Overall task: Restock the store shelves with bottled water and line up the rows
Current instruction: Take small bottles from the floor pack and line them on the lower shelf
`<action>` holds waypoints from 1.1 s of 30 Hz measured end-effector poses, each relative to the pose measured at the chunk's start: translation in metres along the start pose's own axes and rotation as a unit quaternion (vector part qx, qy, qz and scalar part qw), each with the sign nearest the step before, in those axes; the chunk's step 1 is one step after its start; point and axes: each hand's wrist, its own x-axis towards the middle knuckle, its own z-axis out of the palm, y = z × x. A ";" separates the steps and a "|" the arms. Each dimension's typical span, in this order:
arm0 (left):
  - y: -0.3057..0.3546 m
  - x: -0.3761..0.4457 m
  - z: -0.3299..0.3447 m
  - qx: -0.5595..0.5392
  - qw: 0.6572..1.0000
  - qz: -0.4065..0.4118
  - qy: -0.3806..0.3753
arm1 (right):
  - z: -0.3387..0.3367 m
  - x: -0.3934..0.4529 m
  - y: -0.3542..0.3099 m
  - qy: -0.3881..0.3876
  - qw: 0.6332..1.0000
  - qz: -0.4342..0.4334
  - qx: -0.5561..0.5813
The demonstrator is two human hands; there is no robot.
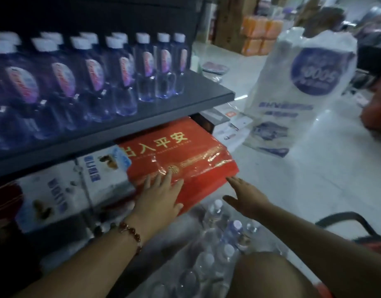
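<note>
Loose bottles (219, 250), lower centre: still being left unshelved.
Left hand (159, 196): being pressed flat on red mat (185, 160).
Right hand (247, 201): being held open, empty.
Shelf rows (99, 67), upper left: already being lined up.

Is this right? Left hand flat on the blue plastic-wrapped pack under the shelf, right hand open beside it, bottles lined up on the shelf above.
Wrong on one point: the plastic-wrapped pack is red with gold lettering, not blue. The head view shows the left hand flat on it, the right hand open beside it, and the bottles lined up on the shelf above.
</note>
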 end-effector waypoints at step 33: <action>-0.050 -0.218 0.158 0.098 0.966 -0.119 -0.207 | -0.003 -0.028 -0.061 -0.009 0.858 -0.360 -0.366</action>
